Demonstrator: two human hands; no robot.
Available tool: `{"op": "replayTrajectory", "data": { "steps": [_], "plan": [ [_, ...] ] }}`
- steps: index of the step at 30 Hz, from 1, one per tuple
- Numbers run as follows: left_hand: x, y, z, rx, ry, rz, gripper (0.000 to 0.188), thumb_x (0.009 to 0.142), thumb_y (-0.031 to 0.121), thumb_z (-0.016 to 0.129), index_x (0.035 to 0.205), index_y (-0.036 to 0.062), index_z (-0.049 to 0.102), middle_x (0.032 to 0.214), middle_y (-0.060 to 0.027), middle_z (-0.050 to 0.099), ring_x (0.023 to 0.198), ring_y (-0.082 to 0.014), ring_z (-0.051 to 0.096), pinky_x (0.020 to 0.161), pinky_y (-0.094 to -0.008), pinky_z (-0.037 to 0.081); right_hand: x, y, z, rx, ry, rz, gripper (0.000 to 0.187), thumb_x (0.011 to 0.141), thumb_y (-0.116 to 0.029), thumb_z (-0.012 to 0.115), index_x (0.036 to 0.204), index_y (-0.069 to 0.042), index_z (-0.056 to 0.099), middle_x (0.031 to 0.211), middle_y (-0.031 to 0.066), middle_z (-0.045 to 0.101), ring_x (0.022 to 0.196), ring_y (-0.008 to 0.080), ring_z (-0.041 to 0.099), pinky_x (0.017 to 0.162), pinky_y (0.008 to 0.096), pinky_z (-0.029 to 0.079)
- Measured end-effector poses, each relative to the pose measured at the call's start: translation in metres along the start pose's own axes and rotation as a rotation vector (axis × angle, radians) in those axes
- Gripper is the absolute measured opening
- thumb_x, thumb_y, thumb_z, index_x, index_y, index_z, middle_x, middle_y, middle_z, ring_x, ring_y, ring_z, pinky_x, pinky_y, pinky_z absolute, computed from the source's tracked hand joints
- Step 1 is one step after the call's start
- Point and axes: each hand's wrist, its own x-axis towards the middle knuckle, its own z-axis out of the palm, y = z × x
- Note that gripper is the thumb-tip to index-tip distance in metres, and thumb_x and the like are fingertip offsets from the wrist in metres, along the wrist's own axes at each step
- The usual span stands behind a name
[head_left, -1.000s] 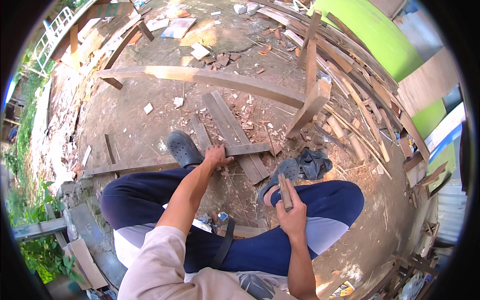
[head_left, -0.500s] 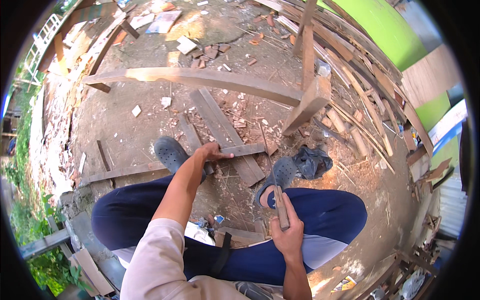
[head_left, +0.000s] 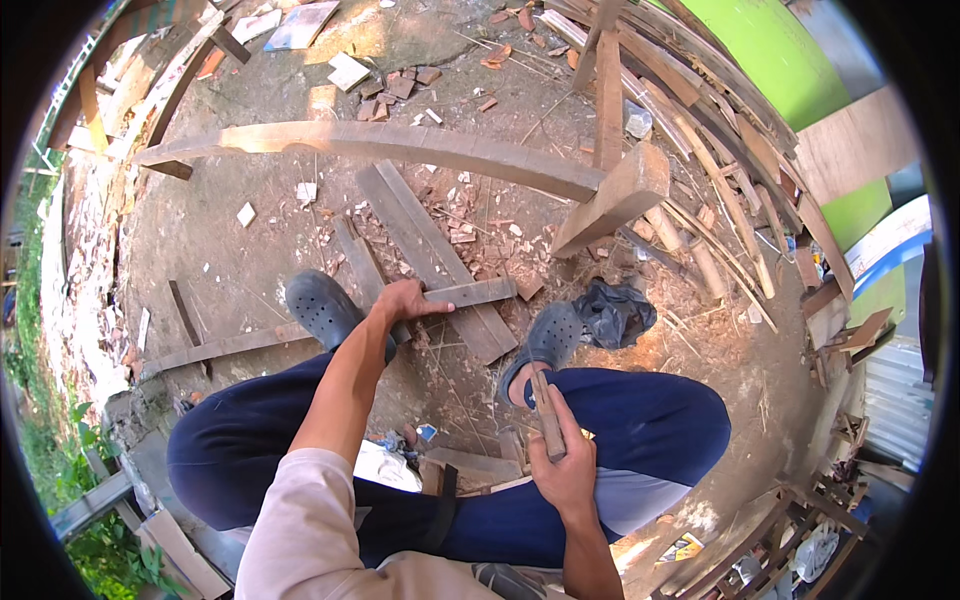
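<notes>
Both hands gripping wood, seated worker.
Left hand (head_left: 403,299) closed around one wooden strip (head_left: 480,293), thumb along it; strip's right end lies over one broad plank (head_left: 425,235), contact between them can't be told. Right hand (head_left: 565,472) wrapped around one wooden handle (head_left: 549,428), above right leg, far end unclear. Two dark clogs (head_left: 552,335); one black plastic bag (head_left: 616,314) beside the right.
</notes>
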Motion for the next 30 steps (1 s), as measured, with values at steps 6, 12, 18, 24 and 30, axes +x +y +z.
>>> {"op": "replayTrajectory", "data": {
  "steps": [6,12,18,24,30],
  "plan": [
    [-0.031,0.011,0.039,0.098,0.359,0.023,0.116,0.064,0.094,0.063,0.122,-0.007,0.063,0.116,-0.0258,0.071,0.113,-0.0371,0.068,0.095,-0.0453,0.054,0.003,-0.004,0.003,0.01,-0.03,-0.004,0.062,0.085,-0.003,0.062,0.146,0.003,0.052,0.118,0.0274,0.071,0.107,0.0335,0.074,0.089,0.0374,0.056],
    [-0.027,0.008,0.058,0.129,0.493,0.061,0.112,0.065,0.089,0.068,0.125,-0.0044,0.06,0.116,-0.0235,0.069,0.116,-0.035,0.064,0.1,-0.044,0.048,-0.001,0.003,0.002,-0.011,-0.039,-0.055,0.062,0.085,-0.005,0.064,0.146,0.003,0.051,0.121,0.0283,0.069,0.111,0.0361,0.071,0.095,0.0386,0.053],
    [-0.02,0.003,0.077,0.146,0.571,0.047,0.108,0.065,0.087,0.07,0.125,-0.0021,0.06,0.119,-0.0185,0.067,0.118,-0.0321,0.061,0.102,-0.0425,0.045,-0.003,-0.001,-0.001,0.009,-0.106,0.08,0.059,0.086,-0.005,0.063,0.145,0.002,0.054,0.128,0.0266,0.068,0.12,0.032,0.068,0.102,0.0363,0.051],
    [-0.025,0.006,0.073,0.134,0.539,0.05,0.114,0.064,0.092,0.066,0.125,-0.0044,0.059,0.122,-0.0216,0.066,0.121,-0.0335,0.061,0.104,-0.0413,0.044,-0.002,-0.003,0.001,0.006,-0.121,0.111,0.059,0.086,-0.007,0.063,0.145,0.002,0.054,0.126,0.0263,0.069,0.118,0.0336,0.069,0.102,0.0363,0.05],
    [-0.016,0.0,0.043,0.04,0.249,0.088,0.125,0.064,0.091,0.067,0.137,-0.0089,0.053,0.131,-0.0286,0.063,0.128,-0.0415,0.058,0.106,-0.0466,0.047,-0.006,0.004,0.01,-0.005,-0.082,0.024,0.059,0.088,-0.006,0.063,0.145,0.004,0.052,0.131,0.0278,0.065,0.124,0.0346,0.065,0.105,0.0371,0.048]
  ]
}}
